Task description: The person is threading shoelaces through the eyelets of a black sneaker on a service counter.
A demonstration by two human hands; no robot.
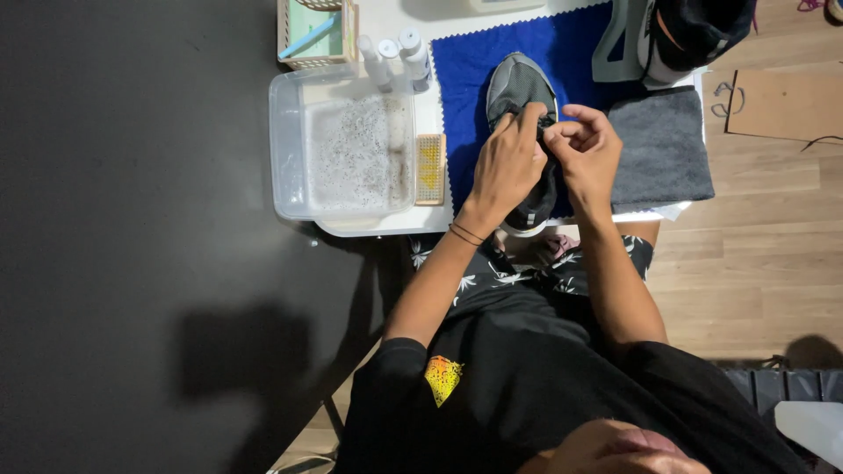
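Grey fabric sneaker with pale sole [518, 92]: lies on the blue cloth at the middle of the small white table [386, 224], toe pointing away from the person, heel toward the near edge. Its rear half is covered by both hands.

Left hand [507, 162]: laid over the sneaker's middle, fingers curled and pinched at the lacing area; what exactly they pinch cannot be told. Two thin dark bands [465, 233] circle the wrist.

Right hand [587, 149]: touching the left, fingers bent in a narrow pinch at the same spot on the sneaker.

Blue cloth with zigzag-cut edge [474, 61]: spread flat under the sneaker.

Folded grey towel [660, 149]: lies flat just right of the sneaker, overlapping the blue cloth.

Second shoe, dark with pale sole [676, 35]: at the far right corner, tipped on its side.

Small wooden brush with yellowish bristles [429, 168]: between cloth and tub.

Clear rectangular plastic tub [285, 140]: left end of the table, holds frothy, speckled water.

Three small white bottles with caps [395, 57]: upright, just beyond the tub.

Pale woven basket [307, 60]: far left corner, holds light green items and a blue stick-like item.

Brown flat cardboard piece [786, 105]: on the wooden floor, right of the table.
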